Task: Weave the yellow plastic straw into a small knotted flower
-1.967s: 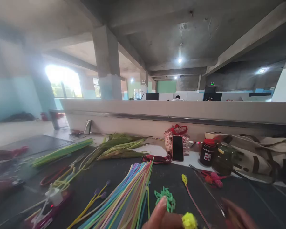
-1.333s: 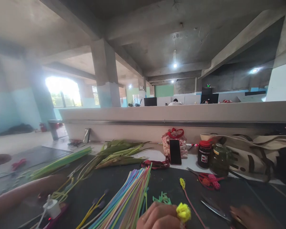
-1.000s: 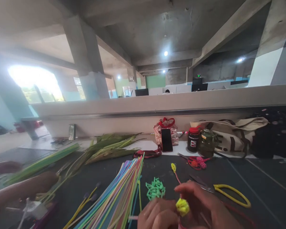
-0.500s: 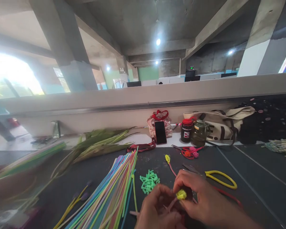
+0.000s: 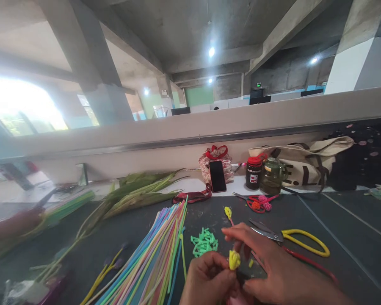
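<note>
My left hand [image 5: 208, 279] is closed in a pinch at the bottom middle, holding a small yellow folded-straw flower [image 5: 233, 259] by its pink stem. My right hand [image 5: 273, 267] lies beside it with fingers stretched out over the flower, its fingertips touching the bud. Just right of my right hand are scissors with yellow handles [image 5: 292, 239]. A heap of small green straw pieces [image 5: 205, 242] lies left of the flower. A fan of coloured straws [image 5: 158, 254] spreads across the dark table [image 5: 352, 237].
Another yellow bud on a pink stem [image 5: 228, 213] lies behind my hands. Green leaves [image 5: 139, 195], a phone [image 5: 217, 176], two jars [image 5: 263, 173], red scissors [image 5: 252, 203] and a canvas bag [image 5: 307, 163] line the back wall. Another person's arm [image 5: 12, 222] is blurred at left.
The view tilted and shifted. My right hand came in from the right, away from the scissors, and joined my left hand on the yellow flower; its fingers are now stretched over it.
</note>
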A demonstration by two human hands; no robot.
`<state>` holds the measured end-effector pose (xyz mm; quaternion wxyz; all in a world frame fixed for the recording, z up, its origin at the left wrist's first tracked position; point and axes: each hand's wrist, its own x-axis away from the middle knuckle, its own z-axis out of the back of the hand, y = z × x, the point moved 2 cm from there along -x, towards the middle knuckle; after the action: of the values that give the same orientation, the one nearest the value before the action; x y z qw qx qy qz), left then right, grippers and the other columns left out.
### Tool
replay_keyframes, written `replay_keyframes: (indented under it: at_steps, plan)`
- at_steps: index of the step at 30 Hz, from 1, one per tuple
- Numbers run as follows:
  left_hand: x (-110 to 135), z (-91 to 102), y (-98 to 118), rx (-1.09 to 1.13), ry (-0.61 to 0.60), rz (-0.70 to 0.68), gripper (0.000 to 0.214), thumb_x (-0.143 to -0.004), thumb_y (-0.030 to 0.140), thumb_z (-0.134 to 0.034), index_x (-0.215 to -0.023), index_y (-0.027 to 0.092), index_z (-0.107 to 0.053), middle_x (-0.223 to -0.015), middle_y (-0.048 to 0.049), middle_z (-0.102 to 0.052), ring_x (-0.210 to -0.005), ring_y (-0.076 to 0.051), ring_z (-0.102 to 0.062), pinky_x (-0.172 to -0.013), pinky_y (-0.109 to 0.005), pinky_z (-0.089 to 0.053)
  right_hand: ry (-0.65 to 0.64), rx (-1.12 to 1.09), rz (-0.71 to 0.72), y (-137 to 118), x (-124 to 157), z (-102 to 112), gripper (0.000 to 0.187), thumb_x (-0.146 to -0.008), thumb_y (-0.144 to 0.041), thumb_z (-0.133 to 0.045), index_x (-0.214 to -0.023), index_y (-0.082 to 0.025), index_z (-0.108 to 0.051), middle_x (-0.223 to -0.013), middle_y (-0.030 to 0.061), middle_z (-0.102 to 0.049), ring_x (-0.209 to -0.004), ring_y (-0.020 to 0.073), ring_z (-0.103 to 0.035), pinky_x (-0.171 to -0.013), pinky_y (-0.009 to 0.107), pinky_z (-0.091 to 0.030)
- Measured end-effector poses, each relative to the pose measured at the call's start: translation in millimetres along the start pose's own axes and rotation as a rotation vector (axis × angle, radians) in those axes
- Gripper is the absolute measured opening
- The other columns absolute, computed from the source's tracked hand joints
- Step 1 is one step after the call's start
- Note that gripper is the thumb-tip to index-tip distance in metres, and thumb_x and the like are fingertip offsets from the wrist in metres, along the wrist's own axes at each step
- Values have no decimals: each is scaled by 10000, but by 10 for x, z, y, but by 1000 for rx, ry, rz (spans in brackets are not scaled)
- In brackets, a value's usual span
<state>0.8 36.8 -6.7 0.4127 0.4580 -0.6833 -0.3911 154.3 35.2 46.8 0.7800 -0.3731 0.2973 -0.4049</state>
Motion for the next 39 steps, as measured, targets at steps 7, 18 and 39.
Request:
replay_keyframes:
  at_steps: [7,18,39]
  plan:
    - [122,-69,285,-203,248,-265,134,-507,60,-572,-443,175,-548,-410,54,-575,-403,-73,-497,-445,-158,-359,99,19,-54,60,5,26,423,-702,-81,-571,-1089,-250,-550,-947,9,-565,-792,155,-551,-727,276,-448]
    - [79,-18,91,-627,236,-336,78,-595,155,-583,-518,167,-590,-432,41,-539,-435,-81,-442,-459,-172,-312,101,-137,-94,230,28,-164,420,-647,-85,-644,-1017,-272,-574,-866,-43,-610,-772,152,-557,-686,240,-439]
    - [57,19,-50,-695,195,-333,93,-628,182,-545,-536,180,-561,-438,55,-470,-448,-79,-435,-442,-165,-327,112,-141,-157,203,27,-222,109,-725,-123,-546,-801,-199,-563,-734,-39,-570,-703,139,-517,-634,229,-401]
